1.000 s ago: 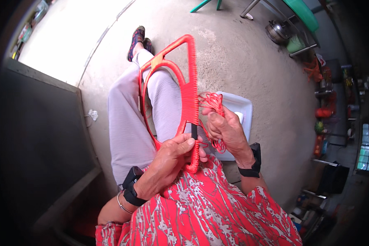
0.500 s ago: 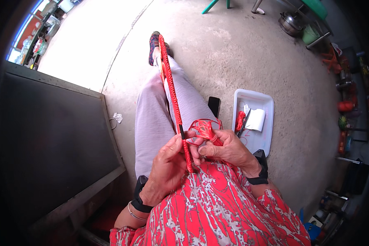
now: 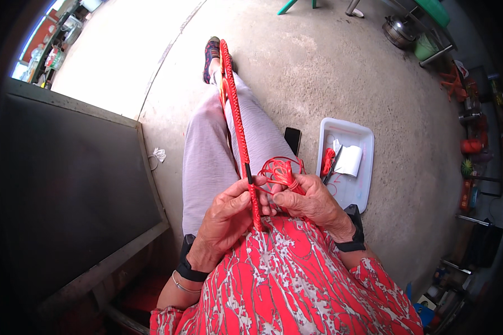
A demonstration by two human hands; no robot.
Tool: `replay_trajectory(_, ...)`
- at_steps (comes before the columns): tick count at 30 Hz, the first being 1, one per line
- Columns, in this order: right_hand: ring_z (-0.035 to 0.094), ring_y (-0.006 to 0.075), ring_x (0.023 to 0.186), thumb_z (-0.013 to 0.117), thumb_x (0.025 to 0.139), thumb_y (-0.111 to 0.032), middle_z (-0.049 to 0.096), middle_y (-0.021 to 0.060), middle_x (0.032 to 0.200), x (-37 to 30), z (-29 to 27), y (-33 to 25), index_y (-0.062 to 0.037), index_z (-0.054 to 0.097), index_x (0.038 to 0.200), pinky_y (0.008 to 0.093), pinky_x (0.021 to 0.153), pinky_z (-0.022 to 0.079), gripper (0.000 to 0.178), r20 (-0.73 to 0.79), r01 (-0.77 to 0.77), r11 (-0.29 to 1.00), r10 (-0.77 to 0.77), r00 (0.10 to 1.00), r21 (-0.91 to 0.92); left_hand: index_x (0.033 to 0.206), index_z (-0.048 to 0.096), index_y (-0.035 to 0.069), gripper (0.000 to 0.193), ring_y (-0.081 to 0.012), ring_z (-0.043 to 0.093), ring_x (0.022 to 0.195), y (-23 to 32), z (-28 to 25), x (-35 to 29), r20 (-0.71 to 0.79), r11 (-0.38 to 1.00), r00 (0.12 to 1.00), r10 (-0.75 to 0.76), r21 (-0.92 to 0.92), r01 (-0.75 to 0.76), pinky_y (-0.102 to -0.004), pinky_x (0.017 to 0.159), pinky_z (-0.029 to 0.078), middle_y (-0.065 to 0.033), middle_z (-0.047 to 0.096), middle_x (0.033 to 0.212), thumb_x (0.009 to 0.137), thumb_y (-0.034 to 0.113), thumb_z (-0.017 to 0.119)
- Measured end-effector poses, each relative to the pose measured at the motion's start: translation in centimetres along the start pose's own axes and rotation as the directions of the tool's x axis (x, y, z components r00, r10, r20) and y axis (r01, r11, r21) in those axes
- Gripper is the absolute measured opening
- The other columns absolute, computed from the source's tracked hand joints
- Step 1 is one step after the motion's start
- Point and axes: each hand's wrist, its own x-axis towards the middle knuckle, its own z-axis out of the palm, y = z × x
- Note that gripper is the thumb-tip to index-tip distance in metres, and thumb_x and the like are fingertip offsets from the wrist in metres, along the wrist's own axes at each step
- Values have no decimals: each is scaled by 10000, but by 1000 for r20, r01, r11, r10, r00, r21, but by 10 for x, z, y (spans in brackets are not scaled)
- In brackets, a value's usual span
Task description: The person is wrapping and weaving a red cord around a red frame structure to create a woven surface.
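Note:
A long, thin rod wrapped in red braided cord [image 3: 237,124] runs from my lap out toward my feet, with a short black section bare near my fingers. My left hand [image 3: 232,209] is closed around the rod's near part, thumb and fingers beside the black section. In my right hand [image 3: 313,204] a looped bundle of flat red cord [image 3: 281,173] is pinched between thumb and fingers. A strand of that cord stretches from the bundle across to the rod. Some fingertips of both hands are partly hidden behind the rod and bundle.
To my right on the concrete floor stands a white plastic tray [image 3: 346,127] holding red cord [image 3: 328,162], dark scissors [image 3: 334,163] and a white roll [image 3: 349,161]. A black phone [image 3: 292,140] lies beside my leg. A dark panel with a wooden frame [image 3: 78,190] is at my left.
The rod's near end and my left hand have shifted slightly up the picture. My right hand keeps hold of the cord bundle, whose loops sit a little differently.

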Motion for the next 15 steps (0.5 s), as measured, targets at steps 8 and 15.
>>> replay_trajectory(8,549,16,635,667,878,-217,671,11,826,-2,6,1,-41,611,1004,161,513,391,223,-9,29,998,-28,1000,62,1180,506,-30,341,-243,616,825,2,-6,6,25,998,999,-44,-42,45,-432,858,510,-139,594,919,899,138,603)
replay_trajectory(15,551,17,645,659,884,-201,673,22,841,-5,4,2,-40,602,1019,156,518,388,218,13,35,996,-36,999,81,1129,513,-28,292,-253,614,823,1,-7,10,69,995,997,-39,-89,45,-444,866,502,-140,586,894,895,121,605)
